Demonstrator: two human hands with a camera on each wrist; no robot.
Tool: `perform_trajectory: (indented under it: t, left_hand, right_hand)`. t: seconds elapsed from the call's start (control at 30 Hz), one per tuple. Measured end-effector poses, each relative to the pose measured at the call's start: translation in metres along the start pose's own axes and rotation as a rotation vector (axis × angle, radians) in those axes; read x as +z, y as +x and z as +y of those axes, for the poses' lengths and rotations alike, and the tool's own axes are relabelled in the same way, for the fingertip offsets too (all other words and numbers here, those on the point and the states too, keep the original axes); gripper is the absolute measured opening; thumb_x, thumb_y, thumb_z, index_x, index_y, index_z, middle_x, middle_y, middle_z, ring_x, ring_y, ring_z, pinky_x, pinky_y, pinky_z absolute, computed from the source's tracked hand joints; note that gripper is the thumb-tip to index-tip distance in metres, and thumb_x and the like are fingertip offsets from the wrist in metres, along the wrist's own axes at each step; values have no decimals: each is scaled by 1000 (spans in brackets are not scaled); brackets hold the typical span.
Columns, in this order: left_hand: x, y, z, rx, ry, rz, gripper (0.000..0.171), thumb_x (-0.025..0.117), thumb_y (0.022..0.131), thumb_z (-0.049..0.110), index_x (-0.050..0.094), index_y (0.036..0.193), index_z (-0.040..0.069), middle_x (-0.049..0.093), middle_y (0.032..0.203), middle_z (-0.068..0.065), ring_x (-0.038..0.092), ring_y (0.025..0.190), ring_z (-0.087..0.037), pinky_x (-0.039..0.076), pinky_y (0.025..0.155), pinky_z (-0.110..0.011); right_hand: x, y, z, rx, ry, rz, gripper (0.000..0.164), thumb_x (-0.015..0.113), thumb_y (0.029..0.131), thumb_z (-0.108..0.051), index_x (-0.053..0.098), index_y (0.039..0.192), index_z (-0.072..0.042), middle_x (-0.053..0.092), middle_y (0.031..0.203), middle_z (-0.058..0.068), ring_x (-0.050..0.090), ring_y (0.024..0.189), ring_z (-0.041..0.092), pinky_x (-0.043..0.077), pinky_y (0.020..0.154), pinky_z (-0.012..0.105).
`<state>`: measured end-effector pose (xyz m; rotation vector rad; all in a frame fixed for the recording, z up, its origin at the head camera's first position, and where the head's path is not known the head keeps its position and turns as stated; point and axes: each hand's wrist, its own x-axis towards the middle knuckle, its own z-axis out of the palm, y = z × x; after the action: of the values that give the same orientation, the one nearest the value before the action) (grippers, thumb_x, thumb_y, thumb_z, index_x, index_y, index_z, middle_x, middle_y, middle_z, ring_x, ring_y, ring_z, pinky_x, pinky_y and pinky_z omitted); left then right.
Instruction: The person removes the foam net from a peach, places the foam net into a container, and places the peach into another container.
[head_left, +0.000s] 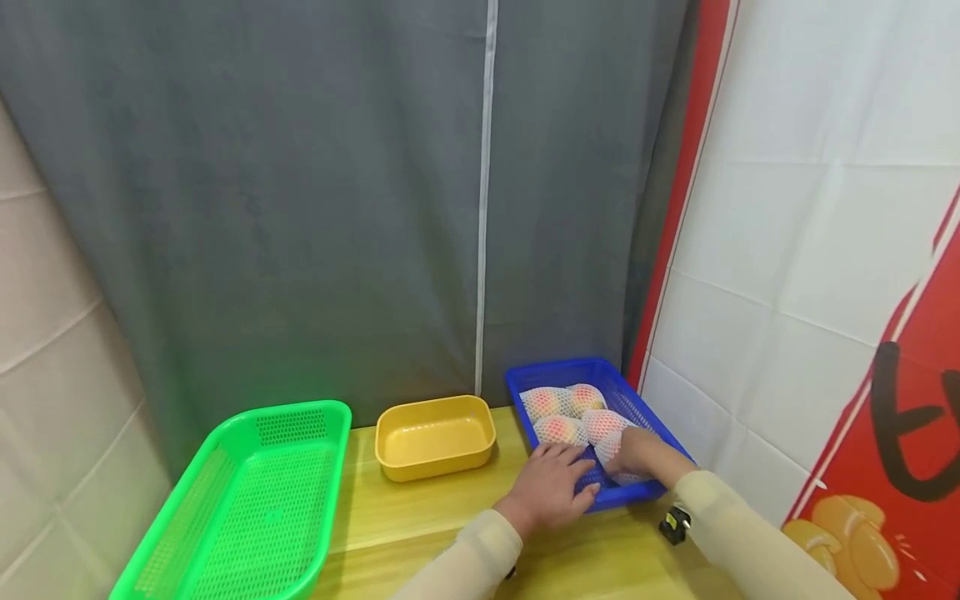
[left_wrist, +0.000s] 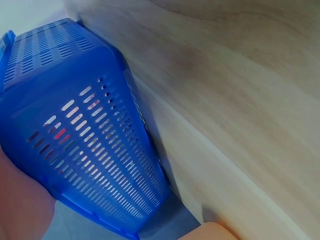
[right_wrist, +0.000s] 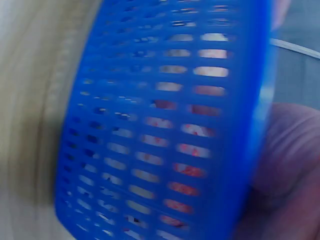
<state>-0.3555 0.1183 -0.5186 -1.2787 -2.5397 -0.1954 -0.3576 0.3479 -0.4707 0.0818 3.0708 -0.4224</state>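
In the head view, several round pink-and-yellow fruits (head_left: 559,430) in white foam nets lie inside a blue perforated basket (head_left: 534,367) at the right. My right hand (head_left: 647,455) reaches over the basket's right side and grips a foam-netted fruit (head_left: 609,450) near the front, its fingertips hidden. At the near left rim, my left hand (head_left: 549,486) lies with fingers extended over the edge, holding nothing. Through the slots of the blue basket wall (right_wrist: 150,115), pink and white patches show in the right wrist view. The left wrist view shows the basket's outer side (left_wrist: 55,100).
A yellow tray (head_left: 437,473) stands on the wooden table (head_left: 420,517) left of the blue basket. Farther left is a larger green perforated basket (head_left: 341,442). A grey curtain (head_left: 300,208) hangs behind, and a white wall panel (head_left: 750,333) closes the right side.
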Motion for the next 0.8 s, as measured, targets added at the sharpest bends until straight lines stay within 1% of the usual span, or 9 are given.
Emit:
perform_trajectory:
  t: [0.1,0.27,0.4,0.5,0.57,0.63,0.7,0.8]
  left_hand:
    - [1,-1,1,-5,-5,-3,61,30,115,59,65,155,30,56,165,4,49,152,-16,37,127,-45]
    - [0,-2,3,-8,-12,-8,63,28,115,60,64,156,30,54,166,7,48,153,-15,37,127,-44]
    - [-5,-3,0,5,-62,-4,64,28,115,60,64,157,26,54,166,5,48,153,-16,37,127,-45]
    - [-14,-5,-4,10,-125,26,60,34,116,57,64,156,23,57,164,2,50,152,-17,39,126,-47]
    - [-22,-9,-9,6,-168,64,55,42,115,53,66,153,21,60,160,1,52,149,-18,42,124,-47]
    - [-31,-14,-14,-1,-201,109,48,51,114,49,68,147,19,66,151,2,57,143,-17,46,120,-45]
    - [-41,-21,-20,-10,-227,151,40,60,110,43,71,139,18,71,139,3,62,133,-17,50,115,-41]
    - [-51,-35,-30,-40,-269,190,30,69,106,36,73,128,16,73,123,4,67,117,-16,55,105,-35]
  right_hand:
    - [-8,-7,-2,-12,30,-3,53,88,74,-29,65,101,11,67,88,14,61,81,29,59,82,50]
    - [-19,-12,-3,-15,71,-19,64,91,80,-31,64,112,17,69,96,17,62,84,29,59,84,51]
    - [-26,-14,-7,-51,90,-5,77,92,82,-33,60,123,24,71,109,30,68,94,36,60,93,58]
    - [-30,-18,-12,-79,117,16,86,92,82,-34,56,130,28,69,120,38,70,104,43,58,98,64]
    - [-31,-20,-15,-100,134,45,88,93,80,-35,56,132,27,70,119,36,71,103,43,59,96,63]
    - [-31,-21,-20,-122,150,78,83,94,78,-34,60,129,22,74,112,28,71,96,36,61,91,58]
    - [-31,-24,-27,-145,149,115,79,94,75,-33,63,127,18,74,103,18,67,87,29,61,83,54]
    - [-32,-29,-38,-182,148,156,76,95,73,-33,65,127,12,74,99,10,66,84,24,60,79,51]
